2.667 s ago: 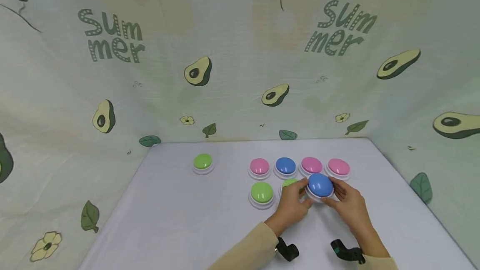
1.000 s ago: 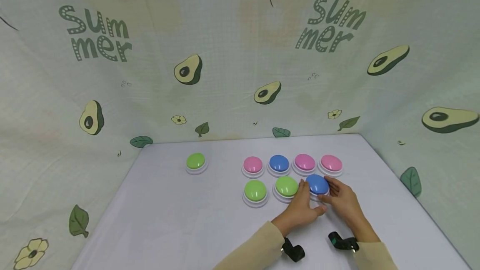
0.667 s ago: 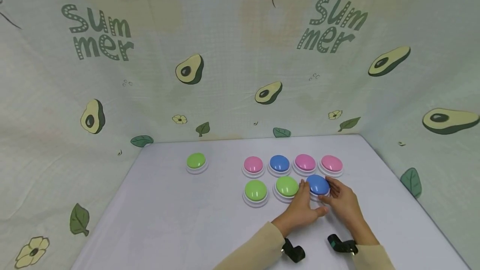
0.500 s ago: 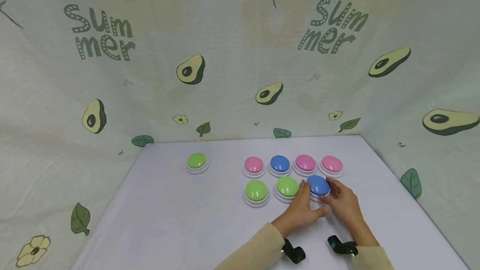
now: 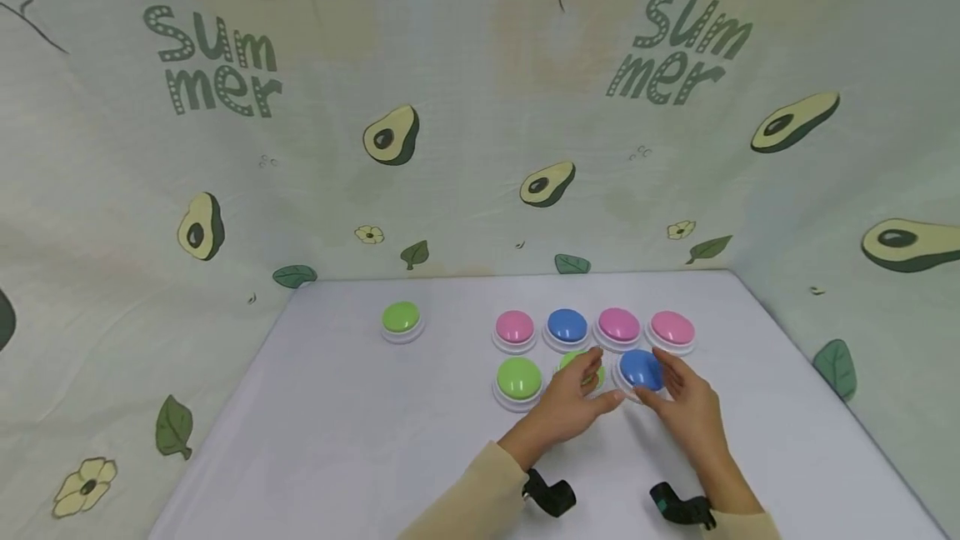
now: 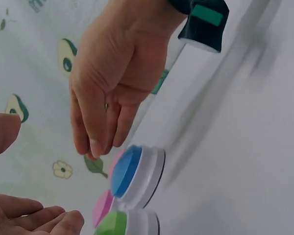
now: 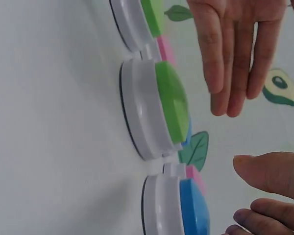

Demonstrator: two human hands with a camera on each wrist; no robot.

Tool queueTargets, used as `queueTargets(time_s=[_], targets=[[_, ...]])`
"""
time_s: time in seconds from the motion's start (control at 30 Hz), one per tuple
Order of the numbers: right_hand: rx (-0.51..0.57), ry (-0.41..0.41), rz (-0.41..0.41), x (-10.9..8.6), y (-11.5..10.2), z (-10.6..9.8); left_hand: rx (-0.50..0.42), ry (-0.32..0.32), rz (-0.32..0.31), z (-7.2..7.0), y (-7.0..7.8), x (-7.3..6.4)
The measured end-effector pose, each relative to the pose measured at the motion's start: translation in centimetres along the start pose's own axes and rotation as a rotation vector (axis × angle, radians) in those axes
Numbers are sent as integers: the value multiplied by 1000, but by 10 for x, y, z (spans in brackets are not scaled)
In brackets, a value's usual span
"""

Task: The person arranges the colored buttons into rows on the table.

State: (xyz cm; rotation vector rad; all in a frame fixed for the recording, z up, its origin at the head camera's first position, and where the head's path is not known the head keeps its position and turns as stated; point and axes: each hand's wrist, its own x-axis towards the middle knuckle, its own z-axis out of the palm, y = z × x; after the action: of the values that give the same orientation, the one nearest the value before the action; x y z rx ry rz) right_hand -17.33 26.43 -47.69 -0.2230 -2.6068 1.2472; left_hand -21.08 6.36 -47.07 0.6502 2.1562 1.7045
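A blue push button (image 5: 641,370) on a white round base stands at the right end of the front row. My right hand (image 5: 686,411) hovers just above its right side, thumb and fingers apart. In the left wrist view a gap separates that hand (image 6: 120,58) from the blue dome (image 6: 126,171). My left hand (image 5: 562,402) is held over the middle green button (image 5: 572,358) and partly hides it. Its fingers are extended and hold nothing, as the right wrist view shows of the left hand (image 7: 237,54). Another green button (image 5: 519,378) stands at the row's left end.
Behind runs a row of a pink button (image 5: 514,327), a blue one (image 5: 567,326), and two more pink ones (image 5: 619,325). A lone green button (image 5: 401,317) stands farther left. Printed cloth (image 5: 465,107) closes off the white table (image 5: 337,432) at its back and sides.
Both hands held the blue button up earlier; it then came down onto the table beside the green one. Since then both hands have let go, the left moving away leftward.
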Motion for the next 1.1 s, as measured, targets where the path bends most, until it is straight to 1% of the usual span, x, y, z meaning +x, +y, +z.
queueTargets(time_s=[0.1, 0.23, 0.37, 0.47, 0.6, 0.7, 0.77, 0.8, 0.93, 1.03, 1.1], targets=[[38, -14, -28, -4, -16, 7, -38, 50, 49, -23, -7, -10], [112, -45, -100, -9, -37, 23, -38, 130, 114, -57, -20, -21], [183, -76, -178, -14, -57, 48, 16, 210, 126, -96, -32, -31], [237, -126, -210, -16, -74, 71, 86, 278, 116, -125, -40, -42], [294, -217, -248, -19, -97, 102, 179, 375, 92, -162, -51, -56], [308, -284, -282, -19, -112, 123, 244, 440, 68, -186, -59, -61], [307, -334, -305, -18, -121, 137, 278, 482, 24, -200, -64, -61], [305, -360, -314, -17, -124, 143, 297, 502, -10, -207, -66, -60], [287, -452, -345, -11, -138, 170, 359, 557, -115, -231, -74, -55], [277, -497, -351, -6, -147, 188, 393, 572, -149, -246, -81, -51], [272, -520, -338, -2, -151, 199, 405, 571, -173, -253, -85, -51]])
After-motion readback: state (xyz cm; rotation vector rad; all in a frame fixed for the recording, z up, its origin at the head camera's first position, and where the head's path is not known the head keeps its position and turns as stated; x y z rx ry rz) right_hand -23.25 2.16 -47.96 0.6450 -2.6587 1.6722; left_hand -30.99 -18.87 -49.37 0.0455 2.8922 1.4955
